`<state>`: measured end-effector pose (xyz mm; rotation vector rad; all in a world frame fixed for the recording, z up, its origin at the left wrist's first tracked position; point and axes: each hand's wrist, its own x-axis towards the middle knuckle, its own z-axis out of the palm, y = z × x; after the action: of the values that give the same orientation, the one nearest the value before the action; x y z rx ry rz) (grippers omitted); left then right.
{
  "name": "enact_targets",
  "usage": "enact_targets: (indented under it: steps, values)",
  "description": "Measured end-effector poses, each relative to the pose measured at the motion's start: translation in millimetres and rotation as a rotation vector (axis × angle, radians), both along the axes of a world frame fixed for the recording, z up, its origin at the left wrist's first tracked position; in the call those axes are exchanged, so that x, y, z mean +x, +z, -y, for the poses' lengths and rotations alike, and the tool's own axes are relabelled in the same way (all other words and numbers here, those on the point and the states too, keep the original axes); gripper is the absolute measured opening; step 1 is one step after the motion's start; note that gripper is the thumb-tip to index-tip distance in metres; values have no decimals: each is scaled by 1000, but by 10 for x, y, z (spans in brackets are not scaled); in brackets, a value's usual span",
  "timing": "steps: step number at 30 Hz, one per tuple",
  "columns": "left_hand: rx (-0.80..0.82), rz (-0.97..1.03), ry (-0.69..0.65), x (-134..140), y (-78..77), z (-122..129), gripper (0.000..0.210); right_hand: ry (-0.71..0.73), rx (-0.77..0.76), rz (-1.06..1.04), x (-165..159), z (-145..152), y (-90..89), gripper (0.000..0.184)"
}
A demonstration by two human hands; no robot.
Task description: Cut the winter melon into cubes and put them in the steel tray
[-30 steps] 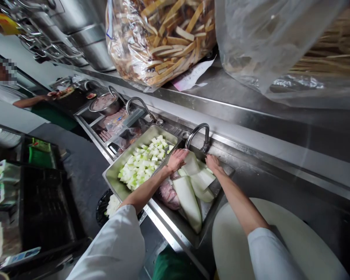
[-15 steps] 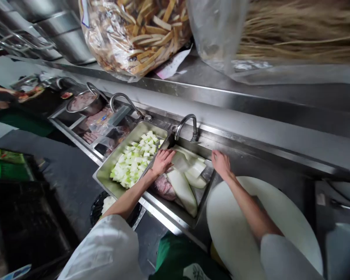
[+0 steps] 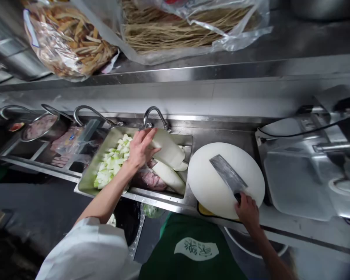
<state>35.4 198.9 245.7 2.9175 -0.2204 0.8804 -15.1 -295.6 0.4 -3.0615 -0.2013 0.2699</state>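
Observation:
My left hand (image 3: 141, 149) is closed on the end of a large, pale, peeled winter melon piece (image 3: 167, 149), tilted up over the sink (image 3: 188, 144). Below it, another long pale melon piece (image 3: 169, 175) lies in the sink beside wrapped pink meat (image 3: 150, 181). At the right, a round white cutting board (image 3: 204, 175) carries a cleaver (image 3: 228, 173), its broad blade resting flat. My right hand (image 3: 247, 212) has its fingers around the cleaver's dark handle at the board's near edge. A steel tray of diced pale-green melon (image 3: 112, 161) is left of my left hand.
Curved faucets (image 3: 156, 112) rise behind the sinks. A steel shelf (image 3: 192, 74) above bears bags of dried brown strips (image 3: 76, 42) and dried strands (image 3: 169, 33). A metal slicing machine (image 3: 297, 182) stands right of the board. A pot of pink meat (image 3: 43, 126) is far left.
The view has swung right. My left hand has taken hold of a melon piece and lifted it. My right hand has moved from the sink's edge to the cleaver's handle.

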Motion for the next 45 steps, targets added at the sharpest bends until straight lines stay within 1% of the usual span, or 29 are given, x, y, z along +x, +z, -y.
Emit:
enact_targets:
  steps: [3,6,8,9,11,12,14,15,17,18,21,23,26,28,30,31,33,34,36,37,39,42,45]
  values:
    - [-11,60,8,62,301,322,73,21,22,-38,199,4,113,44]
    - [-39,98,-4,122,474,615,75,-38,83,-59,287,191,249,47]
    - [-51,91,-39,207,512,794,75,-89,172,-63,286,374,307,46]
    - [-53,75,-67,264,504,883,76,-118,230,-59,274,466,318,44]
    - [-48,34,-137,387,426,1071,76,-168,352,-36,240,630,308,40]
    - [-40,11,-171,440,352,1173,75,-181,408,-26,220,696,290,39]
    - [-17,-42,-223,495,125,1399,65,-190,494,-17,176,789,243,39]
    - [-2,-79,-247,490,-24,1520,56,-192,525,-22,154,816,219,39]
    - [33,-181,-312,414,-372,1761,38,-216,558,-45,110,836,184,40]
    - [55,-242,-367,350,-555,1874,34,-234,566,-56,91,834,173,41]
    - [123,-349,-559,128,-1070,2166,35,-260,589,-83,58,813,168,41]
    - [153,-391,-662,7,-1365,2339,38,-264,596,-94,56,808,171,42]
    - [178,-457,-835,-107,-1749,2594,41,-282,597,-112,74,839,176,45]
    - [200,-482,-925,-145,-1951,2732,41,-283,604,-119,92,883,190,46]
    - [245,-500,-941,-156,-2077,2810,43,-266,595,-127,114,932,221,45]
    - [272,-516,-928,-150,-2107,2820,44,-252,579,-136,127,954,244,45]
    - [320,-574,-923,-125,-2109,2782,53,-223,530,-166,155,981,296,44]
    - [325,-608,-929,-113,-2092,2737,62,-210,502,-182,170,984,323,43]
    - [286,-664,-924,-106,-2057,2610,81,-183,449,-209,202,974,372,38]
    - [247,-682,-908,-119,-2051,2537,86,-170,422,-224,220,963,392,36]
    - [164,-714,-860,-182,-2084,2396,85,-149,368,-252,260,936,423,31]
    - [52,-754,-757,-344,-2252,2270,77,-140,281,-285,343,898,455,27]
    - [-91,-734,-568,-529,-2509,2296,74,-121,192,-302,429,851,487,28]
